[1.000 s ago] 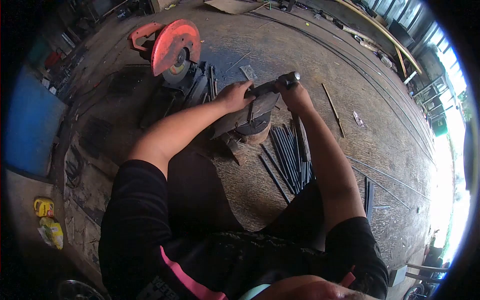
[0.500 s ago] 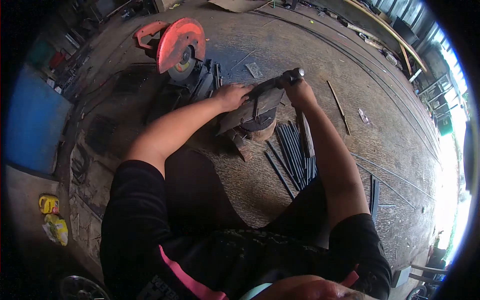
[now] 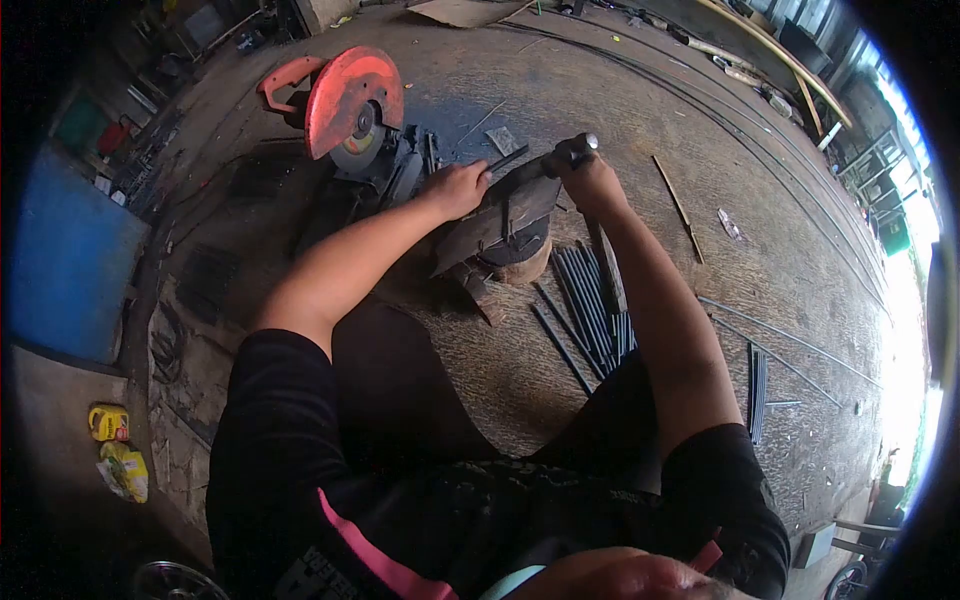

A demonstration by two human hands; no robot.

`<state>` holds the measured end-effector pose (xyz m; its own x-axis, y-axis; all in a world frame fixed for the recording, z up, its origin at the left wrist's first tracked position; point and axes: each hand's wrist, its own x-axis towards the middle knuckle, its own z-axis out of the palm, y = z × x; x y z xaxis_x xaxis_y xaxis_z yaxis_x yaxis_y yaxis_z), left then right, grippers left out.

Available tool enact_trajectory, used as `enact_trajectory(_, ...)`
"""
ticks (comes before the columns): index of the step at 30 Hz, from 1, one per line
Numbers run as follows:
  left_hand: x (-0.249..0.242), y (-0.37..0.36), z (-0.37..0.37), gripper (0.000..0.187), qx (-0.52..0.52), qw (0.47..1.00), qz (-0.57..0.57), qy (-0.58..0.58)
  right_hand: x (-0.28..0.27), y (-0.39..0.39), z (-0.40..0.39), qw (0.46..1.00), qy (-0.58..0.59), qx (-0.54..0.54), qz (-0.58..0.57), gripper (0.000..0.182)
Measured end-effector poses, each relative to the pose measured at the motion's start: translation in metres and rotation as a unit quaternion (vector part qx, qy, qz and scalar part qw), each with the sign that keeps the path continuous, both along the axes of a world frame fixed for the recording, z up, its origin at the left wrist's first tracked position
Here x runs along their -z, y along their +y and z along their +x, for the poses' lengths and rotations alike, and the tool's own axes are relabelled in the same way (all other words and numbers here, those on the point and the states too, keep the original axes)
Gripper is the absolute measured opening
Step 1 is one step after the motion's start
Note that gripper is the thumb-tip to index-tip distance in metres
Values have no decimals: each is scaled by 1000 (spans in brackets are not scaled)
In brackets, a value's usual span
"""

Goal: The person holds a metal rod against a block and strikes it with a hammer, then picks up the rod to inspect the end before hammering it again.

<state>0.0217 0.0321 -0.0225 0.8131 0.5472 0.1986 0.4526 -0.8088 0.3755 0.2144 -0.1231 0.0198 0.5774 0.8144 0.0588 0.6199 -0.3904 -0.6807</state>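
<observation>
My left hand (image 3: 460, 190) is closed around a short dark metal bar (image 3: 509, 158), whose end sticks out to the right beyond my fingers. My right hand (image 3: 592, 184) grips a hammer (image 3: 580, 148) close under its head, and the wooden handle hangs down below my forearm. Between and below both hands, a dark metal plate (image 3: 470, 238) rests tilted on a round wooden block (image 3: 525, 264). A bundle of dark metal rods (image 3: 588, 300) lies on the floor to the right of the block.
A red cut-off saw (image 3: 356, 95) stands ahead on the left. Long rods (image 3: 780, 350) lie on the floor at right, near a short dark stack (image 3: 757, 390). A thin stick (image 3: 678, 210) lies farther ahead. Yellow containers (image 3: 109, 422) stand at far left.
My left hand has drawn slightly left, away from the hammer, and the bar's end now shows beyond its fingers. My right hand has barely shifted and still grips the hammer.
</observation>
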Motion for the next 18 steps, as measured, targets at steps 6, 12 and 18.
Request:
enact_trajectory(6, -1, 3, -9, 34, 28, 998, 34, 35, 5, 3, 3, 1000, -9, -13, 12, 39)
enact_trajectory(12, 4, 0, -8, 42, -3, 997, 44, 58, -1, 1, 1, 999, -1, -41, 5, 33)
enact_trajectory(18, 4, 2, -7, 39, 38, 996, 51, 67, 4, 5, 2, 999, -15, -31, 9, 29)
